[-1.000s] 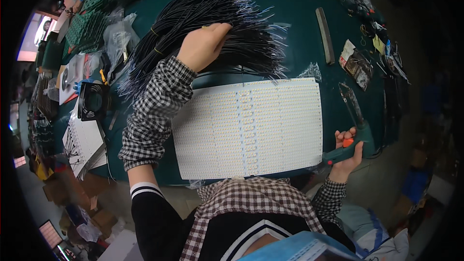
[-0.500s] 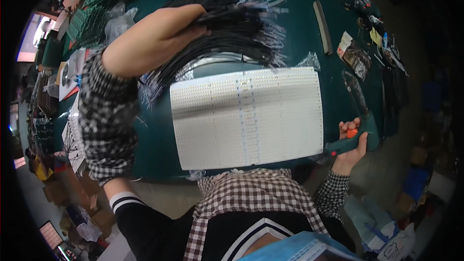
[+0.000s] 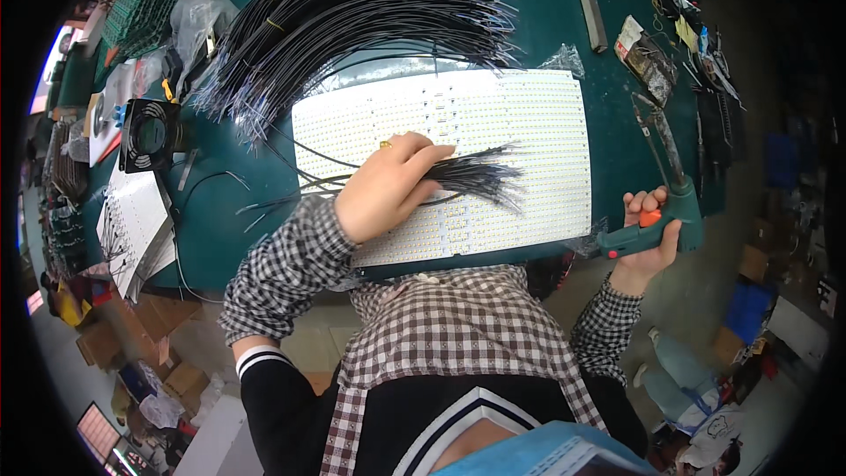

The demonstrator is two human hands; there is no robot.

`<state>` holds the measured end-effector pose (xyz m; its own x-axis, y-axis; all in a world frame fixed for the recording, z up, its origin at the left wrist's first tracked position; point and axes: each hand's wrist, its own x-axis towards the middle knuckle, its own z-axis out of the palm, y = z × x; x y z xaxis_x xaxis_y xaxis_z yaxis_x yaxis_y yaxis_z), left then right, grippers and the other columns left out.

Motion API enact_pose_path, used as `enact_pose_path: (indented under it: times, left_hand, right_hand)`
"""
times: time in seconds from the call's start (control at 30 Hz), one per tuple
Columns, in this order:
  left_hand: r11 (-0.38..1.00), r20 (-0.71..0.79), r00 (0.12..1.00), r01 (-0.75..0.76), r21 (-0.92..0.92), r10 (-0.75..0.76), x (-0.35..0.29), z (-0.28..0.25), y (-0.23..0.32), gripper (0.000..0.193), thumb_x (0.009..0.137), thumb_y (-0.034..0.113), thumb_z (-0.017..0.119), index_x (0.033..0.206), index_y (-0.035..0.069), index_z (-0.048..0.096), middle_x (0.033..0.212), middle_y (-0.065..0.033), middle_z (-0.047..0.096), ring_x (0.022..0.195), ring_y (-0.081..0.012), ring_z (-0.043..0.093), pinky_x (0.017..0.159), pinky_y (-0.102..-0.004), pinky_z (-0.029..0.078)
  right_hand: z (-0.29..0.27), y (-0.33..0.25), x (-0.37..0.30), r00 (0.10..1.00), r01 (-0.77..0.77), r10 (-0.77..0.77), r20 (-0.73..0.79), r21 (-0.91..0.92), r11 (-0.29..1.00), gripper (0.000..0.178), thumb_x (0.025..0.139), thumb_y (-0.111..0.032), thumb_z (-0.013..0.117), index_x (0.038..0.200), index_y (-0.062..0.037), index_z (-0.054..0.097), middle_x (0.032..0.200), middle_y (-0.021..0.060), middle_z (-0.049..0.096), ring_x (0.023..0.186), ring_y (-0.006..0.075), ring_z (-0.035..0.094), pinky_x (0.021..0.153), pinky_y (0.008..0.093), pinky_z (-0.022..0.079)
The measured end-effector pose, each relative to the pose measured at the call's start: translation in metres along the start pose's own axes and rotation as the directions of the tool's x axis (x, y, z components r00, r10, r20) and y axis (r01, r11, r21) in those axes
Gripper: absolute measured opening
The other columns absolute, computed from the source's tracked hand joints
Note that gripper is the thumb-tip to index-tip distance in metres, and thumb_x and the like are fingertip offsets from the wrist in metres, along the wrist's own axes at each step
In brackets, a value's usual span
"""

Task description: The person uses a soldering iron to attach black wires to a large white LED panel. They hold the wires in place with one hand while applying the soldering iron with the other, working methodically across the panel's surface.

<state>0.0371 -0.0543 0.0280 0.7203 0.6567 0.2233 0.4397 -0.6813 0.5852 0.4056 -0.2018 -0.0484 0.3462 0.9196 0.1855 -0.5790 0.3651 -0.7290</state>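
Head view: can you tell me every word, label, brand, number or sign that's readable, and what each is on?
Nothing can be read with certainty.
Crumpled packet, upper right: printing too small and blurred.
White board: any markings too small.
Pinkish screen, lower left: too small.
Green tool in the right hand: no lettering legible.

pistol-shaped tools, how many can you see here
1: the green pistol-shaped tool, held in the right hand, just right of the white panel. Others may be hidden.
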Motion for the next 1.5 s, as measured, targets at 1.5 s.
enact_pose_path:
  times: [1.5]
  left_hand:
    - [0.990, -0.036, 0.991, 0.129, 0.052, -0.128, 0.044, 0.002, -0.065, 0.012, 0.086, 0.005, 0.074, 0.090, 0.002, 0.063, 0.089, -0.0108, 0.060, 0.078, -0.0288, 0.062, 0.069, -0.0377, 0.051]
  right_hand:
    - [0.075, -0.012, 0.004, 0.960, -0.198, 0.133, -0.248, -0.259, 0.945, 0.057, 0.099, -0.035, 0.062, 0.134, 0.0085, 0.053, 0.108, 0.0158, 0.067, 0.096, 0.0253, 0.068, 0.085, 0.0383, 0.058]
